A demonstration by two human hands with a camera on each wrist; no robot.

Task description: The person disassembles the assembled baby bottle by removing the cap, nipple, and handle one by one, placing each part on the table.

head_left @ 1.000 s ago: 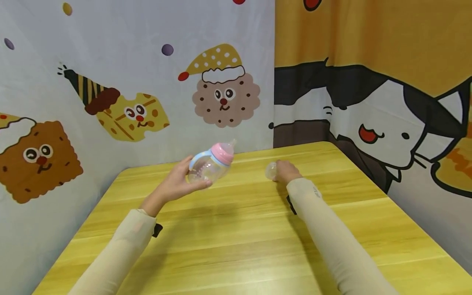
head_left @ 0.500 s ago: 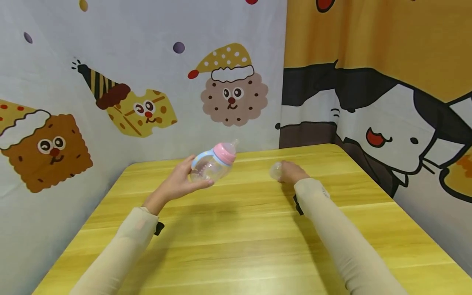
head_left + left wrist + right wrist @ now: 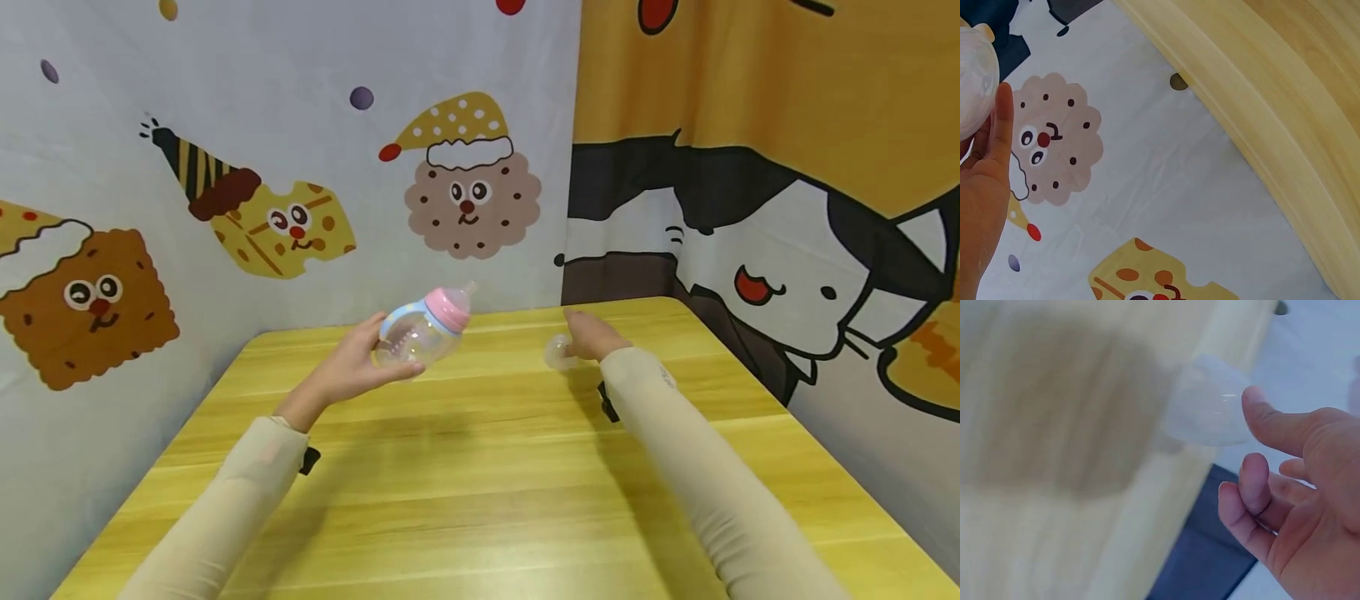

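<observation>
Above the table (image 3: 487,467), my left hand (image 3: 341,371) grips a clear baby bottle (image 3: 423,340) by its side. The bottle tilts to the right, with a pink collar, a clear teat and a pale blue handle. In the left wrist view only part of the clear bottle (image 3: 975,81) shows at the edge. A clear dome-shaped cap (image 3: 558,352) stands on the table near the back. Beside it is my right hand (image 3: 596,335); in the right wrist view its fingers are parted and loosely bent, the thumb close to the cap (image 3: 1207,403). Whether the thumb touches it, I cannot tell.
Behind the table hangs a pale curtain (image 3: 285,125) printed with cartoon biscuits and cheese. A second curtain (image 3: 750,75), orange with a black and white cat, runs along the right. The table's back edge lies just beyond the cap.
My right hand has let go of the cap, its fingers parting and lifting slightly while the cap stays on the table. The left hand keeps its grip on the bottle, nearly still.
</observation>
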